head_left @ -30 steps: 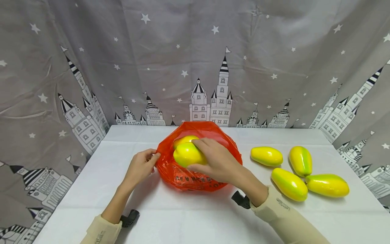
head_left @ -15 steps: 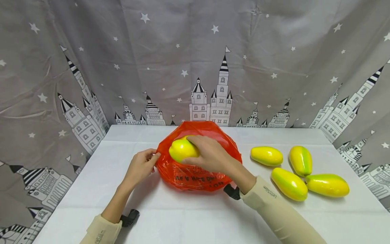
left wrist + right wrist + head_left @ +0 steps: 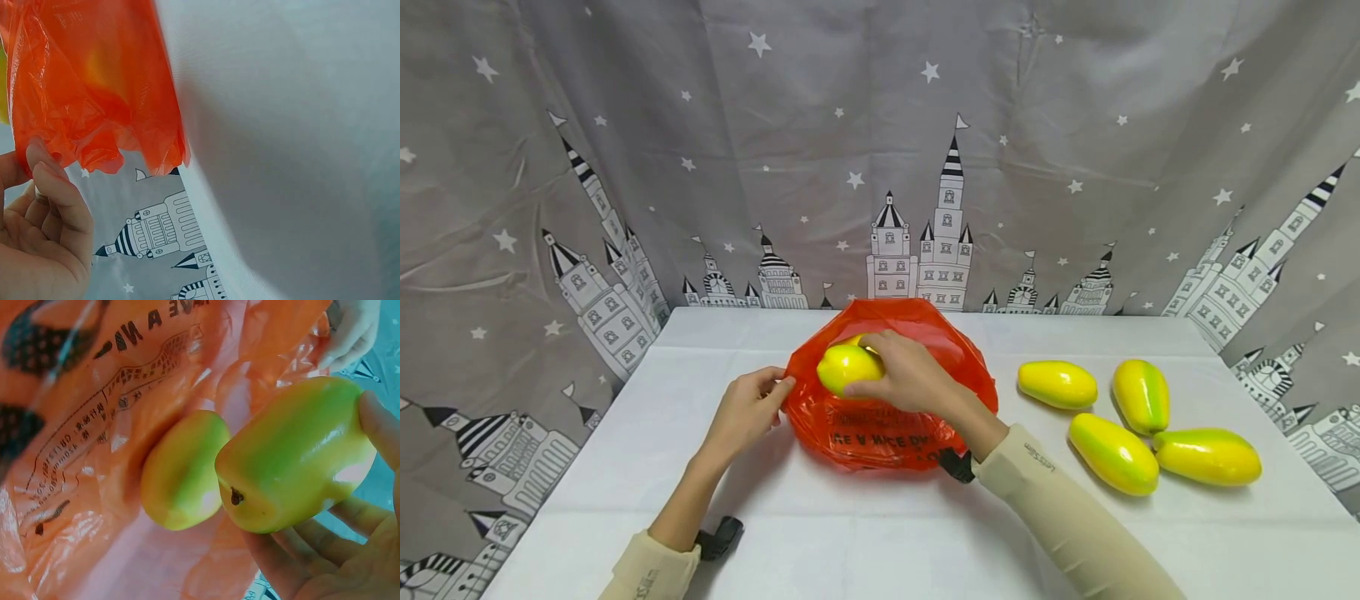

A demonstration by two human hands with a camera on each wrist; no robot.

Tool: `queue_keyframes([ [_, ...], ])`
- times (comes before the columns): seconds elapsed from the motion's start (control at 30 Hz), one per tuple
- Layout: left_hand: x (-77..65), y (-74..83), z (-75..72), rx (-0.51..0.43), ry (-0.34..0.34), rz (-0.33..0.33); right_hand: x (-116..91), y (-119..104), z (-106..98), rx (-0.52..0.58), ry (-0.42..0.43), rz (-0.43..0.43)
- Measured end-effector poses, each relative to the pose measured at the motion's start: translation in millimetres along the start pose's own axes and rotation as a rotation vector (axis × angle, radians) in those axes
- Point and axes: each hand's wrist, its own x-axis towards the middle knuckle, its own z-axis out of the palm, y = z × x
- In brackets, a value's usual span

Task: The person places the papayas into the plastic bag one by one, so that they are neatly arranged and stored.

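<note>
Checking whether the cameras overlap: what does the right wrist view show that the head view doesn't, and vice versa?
Only the right wrist view: the dark brown stem spot on the held yellow-green oblong fruit.
Only the head view: four yellow-green oblong fruits on the white table, and both beige fabric sleeves.
Both: the right hand gripping the held fruit, another fruit inside the thin red plastic bag, and the left hand at its edge.

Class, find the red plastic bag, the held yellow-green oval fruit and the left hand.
Red plastic bag [image 3: 880, 427], head view: its printed front wall.
Held yellow-green oval fruit [image 3: 294, 456], right wrist view: its glossy side.
Left hand [image 3: 749, 408], head view: its back.
</note>
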Motion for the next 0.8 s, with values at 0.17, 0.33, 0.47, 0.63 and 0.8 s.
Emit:
queue_keyframes([
  [0.17,-0.4,0.4,-0.5,0.004,-0.006,-0.002,9,3,8,0.002,-0.002,0.028],
  [0.33,-0.3,1.0,-0.6,0.005,-0.009,-0.002,18,5,16,0.039,-0.017,0.030],
  [0.47,0.1,1.2,-0.1,0.003,-0.012,0.000,23,8,22,0.079,-0.035,0.062],
  [0.63,-0.2,1.5,-0.7,0.009,-0.018,0.001,26,11,31,0.092,-0.062,0.110],
  [0.8,0.0,1.7,-1.9,0.014,-0.016,0.006,27,13,35,0.084,-0.063,0.132],
])
